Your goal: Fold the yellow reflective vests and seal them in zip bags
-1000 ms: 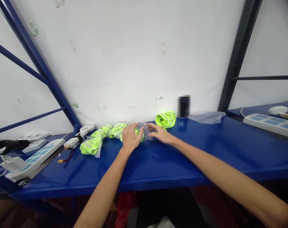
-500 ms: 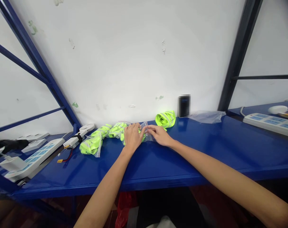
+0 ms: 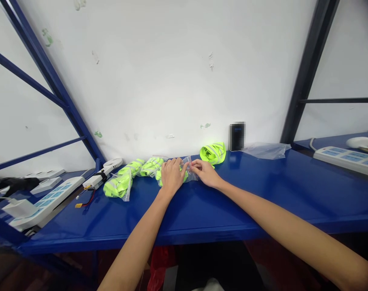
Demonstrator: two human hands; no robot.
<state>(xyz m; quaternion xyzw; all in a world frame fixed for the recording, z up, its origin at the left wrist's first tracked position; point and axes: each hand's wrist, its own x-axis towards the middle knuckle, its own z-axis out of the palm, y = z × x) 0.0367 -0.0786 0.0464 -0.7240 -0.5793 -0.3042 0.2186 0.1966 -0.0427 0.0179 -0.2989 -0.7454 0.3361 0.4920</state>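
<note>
- Covering the hi-vis bundle (image 3: 185, 177) in its clear zip bag (image 3: 194, 176) with the left hand (image 3: 172, 178), thumb parted from fingers!
- Pinching the bag's mouth (right at the red line) with the right hand (image 3: 206, 172), thumb to fingertips.
- Tucked near the white wall (image 3: 159, 81), with room rightward on the blue tabletop (image 3: 278, 182).
- Stretched over its front edge with both forearms.
</note>
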